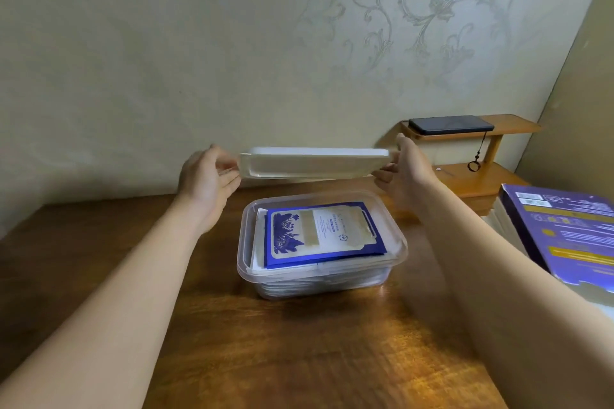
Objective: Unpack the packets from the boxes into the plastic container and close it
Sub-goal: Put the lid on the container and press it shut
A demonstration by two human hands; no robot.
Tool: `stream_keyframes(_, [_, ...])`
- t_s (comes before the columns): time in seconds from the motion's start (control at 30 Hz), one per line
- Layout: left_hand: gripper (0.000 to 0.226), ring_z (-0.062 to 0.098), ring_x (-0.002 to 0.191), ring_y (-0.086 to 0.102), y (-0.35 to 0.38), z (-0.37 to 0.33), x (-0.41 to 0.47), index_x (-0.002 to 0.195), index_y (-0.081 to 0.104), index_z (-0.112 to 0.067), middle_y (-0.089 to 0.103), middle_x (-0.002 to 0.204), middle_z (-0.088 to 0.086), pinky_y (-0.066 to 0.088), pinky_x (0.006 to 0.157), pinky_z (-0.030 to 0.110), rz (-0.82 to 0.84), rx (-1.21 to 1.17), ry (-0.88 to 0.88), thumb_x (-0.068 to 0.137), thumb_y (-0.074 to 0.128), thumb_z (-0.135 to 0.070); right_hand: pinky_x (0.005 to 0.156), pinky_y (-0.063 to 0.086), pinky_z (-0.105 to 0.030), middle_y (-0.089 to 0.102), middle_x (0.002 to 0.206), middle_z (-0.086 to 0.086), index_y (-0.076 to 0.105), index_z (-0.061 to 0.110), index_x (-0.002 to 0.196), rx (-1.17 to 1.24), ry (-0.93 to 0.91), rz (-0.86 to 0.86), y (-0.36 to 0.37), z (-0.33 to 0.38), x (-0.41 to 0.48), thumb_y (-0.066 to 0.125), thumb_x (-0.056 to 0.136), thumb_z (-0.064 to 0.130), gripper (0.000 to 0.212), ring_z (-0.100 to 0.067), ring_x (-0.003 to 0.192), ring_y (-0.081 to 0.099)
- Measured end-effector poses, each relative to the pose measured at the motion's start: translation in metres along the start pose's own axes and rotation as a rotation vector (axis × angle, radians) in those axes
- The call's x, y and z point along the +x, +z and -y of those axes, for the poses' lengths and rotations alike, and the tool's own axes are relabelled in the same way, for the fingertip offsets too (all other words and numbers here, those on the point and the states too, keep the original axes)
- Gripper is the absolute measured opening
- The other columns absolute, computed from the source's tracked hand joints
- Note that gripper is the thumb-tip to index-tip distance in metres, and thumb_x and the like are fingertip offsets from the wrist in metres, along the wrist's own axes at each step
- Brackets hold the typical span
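Observation:
A clear plastic container [244, 242] stands open on the wooden table, holding a stack of packets with a blue and white packet [319, 232] on top. Above and behind it hangs the translucent white lid [312, 163], roughly level. My left hand [206, 179] grips the lid's left end and my right hand [403, 169] grips its right end. The lid does not touch the container.
A purple box [564, 229] lies on a stack at the right edge of the table [265, 342]. Behind it a small wooden shelf [478, 176] carries a black phone [450, 124] with a hanging strap. A patterned wall runs close behind the table.

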State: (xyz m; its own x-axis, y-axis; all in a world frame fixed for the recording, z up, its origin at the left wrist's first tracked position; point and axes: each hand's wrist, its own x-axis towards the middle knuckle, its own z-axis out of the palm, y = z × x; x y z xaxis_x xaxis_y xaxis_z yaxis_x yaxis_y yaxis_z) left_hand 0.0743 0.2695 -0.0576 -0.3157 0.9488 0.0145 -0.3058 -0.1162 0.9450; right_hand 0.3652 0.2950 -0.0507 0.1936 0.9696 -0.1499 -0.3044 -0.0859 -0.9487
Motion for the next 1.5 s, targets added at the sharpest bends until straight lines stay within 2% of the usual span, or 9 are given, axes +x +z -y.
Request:
stream_keyframes(0.1, [0.011,0.029,0.108,0.062,0.0,-0.006,-0.012,0.106,0.053,-0.014,0.061,0.115,0.015,0.048,0.104,0.046,-0.012,0.006,0.014,0.106,0.048,-0.023,0.09,0.052,-0.033,0.067,0.115,-0.012,0.062,0.004,0.114,-0.05,0.019,-0.006,-0.005,0.0,-0.014,0.053,0.099,0.031,0.032,-0.023,0.096,0.06])
stream_keyframes(0.23, [0.004,0.025,0.103,0.061,-0.002,-0.002,-0.033,0.1,0.057,-0.014,0.062,0.107,0.011,0.051,0.1,0.041,-0.01,0.06,0.029,0.102,0.054,-0.013,0.095,0.051,-0.029,0.063,0.122,-0.005,0.065,0.005,0.122,-0.351,-0.057,0.013,-0.016,-0.012,-0.032,0.051,0.096,-0.006,0.032,-0.02,0.106,0.06])
stream_keyframes(0.33, [0.01,0.02,0.097,0.061,-0.008,0.009,-0.049,0.106,0.061,-0.014,0.064,0.102,0.008,0.051,0.089,0.034,-0.009,0.197,0.04,0.098,0.058,-0.008,0.096,0.055,-0.038,0.067,0.109,-0.008,0.07,0.007,0.115,-0.352,-0.05,0.033,-0.022,-0.019,-0.044,0.046,0.094,-0.001,0.032,-0.023,0.099,0.064])
stream_keyframes(0.4, [0.016,0.023,0.101,0.062,-0.012,0.017,-0.057,0.11,0.062,-0.013,0.065,0.108,0.01,0.05,0.087,0.036,0.001,0.292,0.042,0.096,0.06,-0.007,0.104,0.049,-0.048,0.066,0.114,-0.012,0.07,0.008,0.113,-0.389,-0.05,0.082,-0.024,-0.026,-0.046,0.048,0.088,0.0,0.034,-0.03,0.112,0.06])
stream_keyframes(0.7, [0.052,0.017,0.13,0.051,-0.016,0.032,-0.084,0.116,0.061,-0.018,0.056,0.135,0.006,0.05,0.104,0.041,0.082,0.541,0.073,0.084,0.043,0.019,0.111,0.042,-0.051,0.053,0.139,-0.017,0.055,0.007,0.138,-0.523,-0.091,0.154,-0.035,-0.039,-0.069,0.051,0.085,-0.003,0.055,-0.034,0.128,0.05])
stream_keyframes(0.83, [0.063,0.017,0.147,0.034,-0.017,0.039,-0.089,0.115,0.062,-0.023,0.047,0.151,0.007,0.039,0.111,0.034,0.112,0.659,0.088,0.08,0.037,0.023,0.119,0.031,-0.046,0.042,0.153,-0.009,0.049,0.002,0.144,-0.553,-0.107,0.153,-0.037,-0.044,-0.072,0.048,0.086,-0.009,0.06,-0.03,0.14,0.038])
stream_keyframes(1.13, [0.062,0.022,0.147,0.032,-0.016,0.04,-0.096,0.125,0.061,-0.022,0.044,0.153,0.006,0.037,0.116,0.041,0.14,0.793,0.101,0.085,0.038,0.019,0.12,0.023,-0.036,0.031,0.162,-0.003,0.047,0.003,0.146,-0.627,-0.155,0.182,-0.043,-0.055,-0.073,0.045,0.085,-0.012,0.063,-0.025,0.149,0.025])
stream_keyframes(1.37, [0.062,0.026,0.148,0.029,-0.012,0.037,-0.099,0.14,0.051,-0.021,0.033,0.159,0.005,0.041,0.106,0.036,0.182,0.909,0.059,0.09,0.039,0.013,0.108,0.031,-0.029,0.041,0.154,-0.012,0.049,0.002,0.144,-0.685,-0.162,0.146,-0.042,-0.057,-0.075,0.043,0.086,-0.013,0.06,-0.029,0.143,0.033])
stream_keyframes(1.5, [0.054,0.024,0.143,0.033,-0.004,0.035,-0.089,0.145,0.046,-0.017,0.029,0.16,0.003,0.04,0.101,0.034,0.205,1.096,0.127,0.094,0.04,-0.001,0.101,0.039,-0.029,0.051,0.143,-0.014,0.052,0.004,0.141,-0.943,-0.26,0.116,-0.036,-0.052,-0.066,0.045,0.089,-0.001,0.053,-0.031,0.133,0.047])
